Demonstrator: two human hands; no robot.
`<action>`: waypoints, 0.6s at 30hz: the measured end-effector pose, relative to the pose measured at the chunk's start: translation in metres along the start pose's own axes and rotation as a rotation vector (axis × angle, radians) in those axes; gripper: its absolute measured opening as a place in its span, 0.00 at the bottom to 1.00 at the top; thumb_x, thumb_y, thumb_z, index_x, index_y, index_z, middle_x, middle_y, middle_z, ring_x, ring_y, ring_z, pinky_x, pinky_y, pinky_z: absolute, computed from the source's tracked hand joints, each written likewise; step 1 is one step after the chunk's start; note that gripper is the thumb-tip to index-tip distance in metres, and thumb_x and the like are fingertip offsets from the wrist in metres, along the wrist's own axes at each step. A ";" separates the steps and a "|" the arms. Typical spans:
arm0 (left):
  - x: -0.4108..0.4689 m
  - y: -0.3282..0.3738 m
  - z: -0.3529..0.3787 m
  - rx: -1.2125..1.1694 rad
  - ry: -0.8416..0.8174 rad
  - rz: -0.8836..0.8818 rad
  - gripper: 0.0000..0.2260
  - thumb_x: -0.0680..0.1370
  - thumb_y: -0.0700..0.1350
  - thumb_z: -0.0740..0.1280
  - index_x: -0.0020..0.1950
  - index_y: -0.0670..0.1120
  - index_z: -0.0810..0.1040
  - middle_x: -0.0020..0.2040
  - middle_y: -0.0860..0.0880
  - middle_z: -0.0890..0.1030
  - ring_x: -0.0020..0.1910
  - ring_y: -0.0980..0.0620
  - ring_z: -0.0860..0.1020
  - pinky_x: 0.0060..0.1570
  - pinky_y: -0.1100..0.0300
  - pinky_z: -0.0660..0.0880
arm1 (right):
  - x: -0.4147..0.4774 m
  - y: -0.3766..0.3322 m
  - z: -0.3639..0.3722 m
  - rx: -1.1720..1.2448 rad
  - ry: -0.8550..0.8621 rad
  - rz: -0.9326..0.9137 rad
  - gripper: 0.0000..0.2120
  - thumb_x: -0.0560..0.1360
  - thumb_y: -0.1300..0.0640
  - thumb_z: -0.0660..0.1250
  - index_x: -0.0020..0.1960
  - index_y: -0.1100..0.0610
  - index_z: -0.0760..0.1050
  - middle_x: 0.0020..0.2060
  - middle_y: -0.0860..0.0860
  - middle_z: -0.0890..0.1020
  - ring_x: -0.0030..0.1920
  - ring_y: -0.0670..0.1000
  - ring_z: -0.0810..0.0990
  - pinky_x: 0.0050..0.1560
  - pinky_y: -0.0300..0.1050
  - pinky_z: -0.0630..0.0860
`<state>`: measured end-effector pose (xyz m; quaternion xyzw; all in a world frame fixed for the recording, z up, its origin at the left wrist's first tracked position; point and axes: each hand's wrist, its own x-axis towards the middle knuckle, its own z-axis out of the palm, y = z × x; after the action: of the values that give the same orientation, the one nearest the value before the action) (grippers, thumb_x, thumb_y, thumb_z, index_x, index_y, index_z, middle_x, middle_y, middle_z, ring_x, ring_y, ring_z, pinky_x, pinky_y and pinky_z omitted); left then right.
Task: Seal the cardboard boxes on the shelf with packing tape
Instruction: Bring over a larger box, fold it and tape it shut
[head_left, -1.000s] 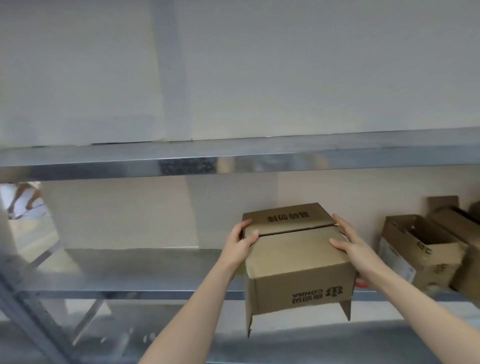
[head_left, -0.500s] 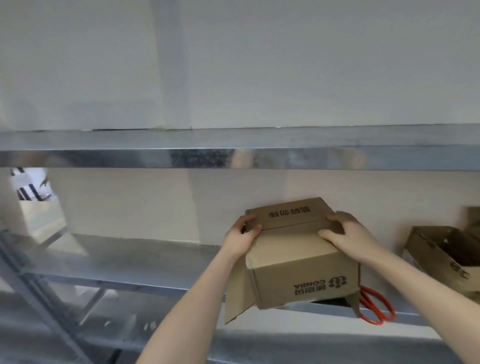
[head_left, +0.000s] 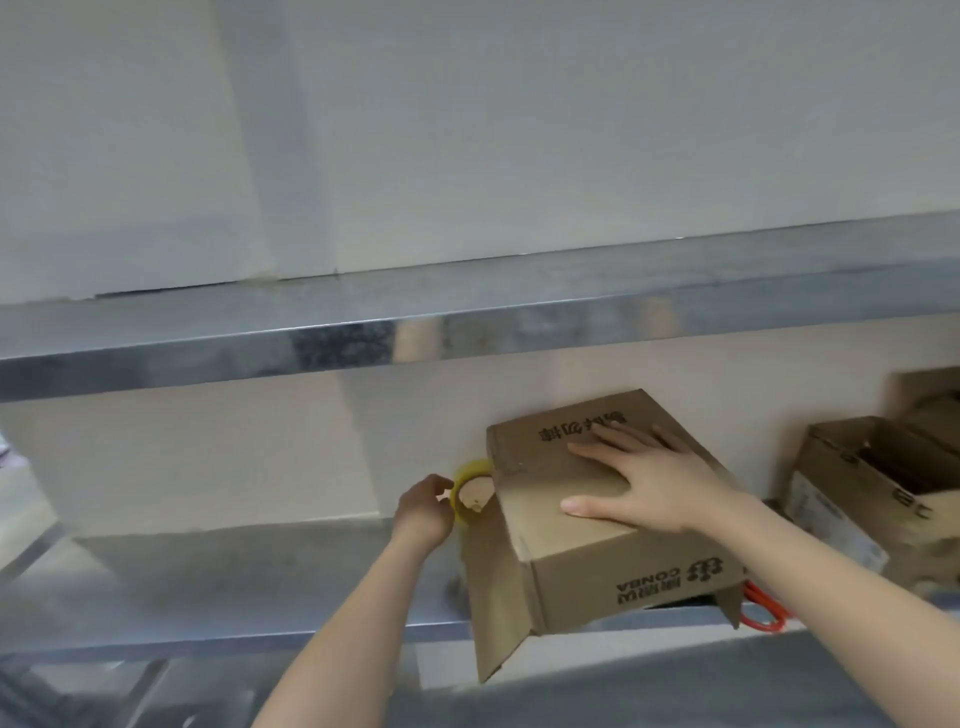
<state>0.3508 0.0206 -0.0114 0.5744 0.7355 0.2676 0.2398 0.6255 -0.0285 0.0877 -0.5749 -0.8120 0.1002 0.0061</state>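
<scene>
The brown corrugated cardboard box (head_left: 582, 566) sits at the front edge of the grey metal shelf (head_left: 234, 587), with one side flap hanging loose. It's probably light, stiff but dentable, and will slide on metal, so pin the top flaps by the seam. Your right hand (head_left: 652, 483) lies flat, fingers spread, on those flaps. Your left hand (head_left: 423, 512) curls round the yellowish roll of packing tape (head_left: 470, 493), just left of the box.
</scene>
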 end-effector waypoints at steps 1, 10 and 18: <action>0.004 -0.004 0.004 0.045 -0.028 0.014 0.16 0.78 0.36 0.60 0.64 0.45 0.76 0.65 0.46 0.77 0.63 0.47 0.75 0.59 0.61 0.70 | -0.001 0.002 -0.001 0.005 0.004 0.006 0.46 0.61 0.18 0.44 0.75 0.34 0.50 0.78 0.40 0.48 0.77 0.42 0.44 0.77 0.52 0.43; 0.034 0.005 0.046 0.137 -0.086 0.125 0.13 0.76 0.37 0.64 0.59 0.49 0.75 0.69 0.40 0.64 0.66 0.40 0.69 0.62 0.52 0.70 | 0.000 0.009 -0.003 0.048 0.009 0.033 0.42 0.64 0.19 0.48 0.75 0.32 0.51 0.77 0.38 0.49 0.77 0.42 0.45 0.77 0.52 0.43; 0.036 0.012 0.057 0.131 0.149 -0.007 0.22 0.77 0.33 0.62 0.69 0.36 0.57 0.60 0.36 0.72 0.57 0.34 0.73 0.47 0.46 0.71 | -0.002 0.010 -0.004 0.066 0.003 0.032 0.39 0.67 0.21 0.52 0.75 0.32 0.52 0.77 0.38 0.49 0.77 0.42 0.44 0.77 0.52 0.42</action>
<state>0.3892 0.0651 -0.0473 0.5649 0.7692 0.2599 0.1474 0.6360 -0.0268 0.0898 -0.5875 -0.7990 0.1262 0.0245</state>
